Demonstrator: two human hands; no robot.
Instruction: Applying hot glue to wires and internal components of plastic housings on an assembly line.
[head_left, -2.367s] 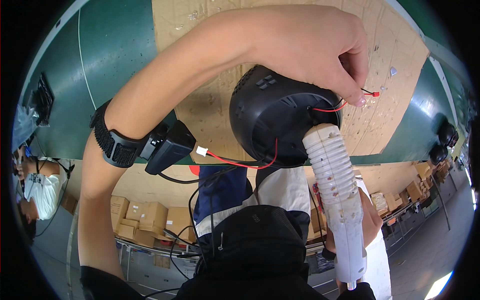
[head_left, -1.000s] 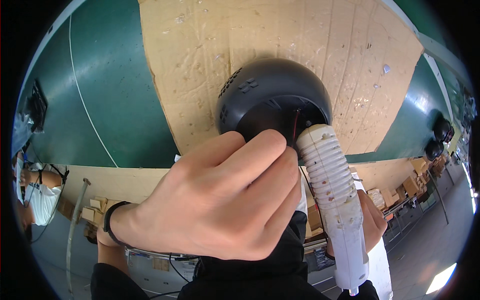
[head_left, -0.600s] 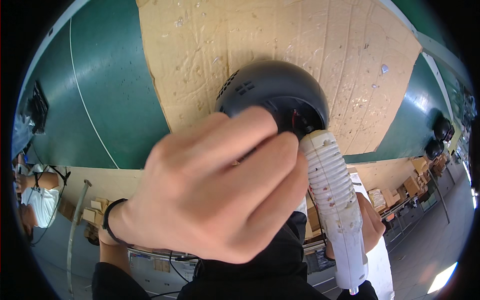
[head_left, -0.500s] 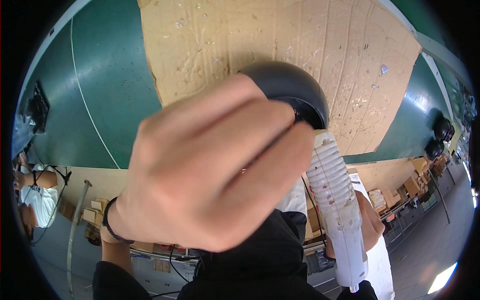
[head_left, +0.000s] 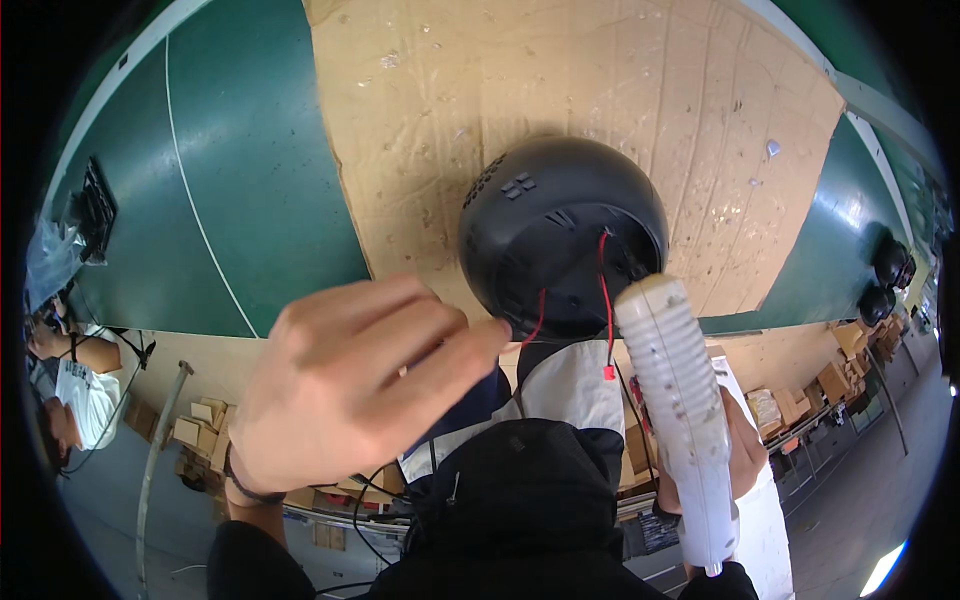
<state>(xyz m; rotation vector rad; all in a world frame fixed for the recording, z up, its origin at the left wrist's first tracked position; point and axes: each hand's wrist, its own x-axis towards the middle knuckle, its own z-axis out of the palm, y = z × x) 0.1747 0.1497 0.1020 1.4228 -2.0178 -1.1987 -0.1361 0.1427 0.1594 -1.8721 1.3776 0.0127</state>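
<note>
A round black plastic housing rests on the cardboard, its hollow side facing me. Small slots and holes pattern its outer wall. From the hollow come two red wires; one red wire hangs free, ending in a small red connector. The other red wire runs to the fingertips of my left hand, which is closed in a pinch on it, left of the housing. My right hand is wrapped round a stained white glue gun with a ribbed front, its tip beside the housing's right rim. The glue gun hides part of my right fingers.
Under the housing lies a glue-spotted cardboard sheet on a green tabletop. Black round parts sit at the table's far right. A clear plastic bag and a person in a white shirt are at left. Cardboard boxes stand below the table.
My left hand has moved down and left from in front of the housing, uncovering its hollow and the red wires. The glue gun stays in my right hand, nearly in the same place.
</note>
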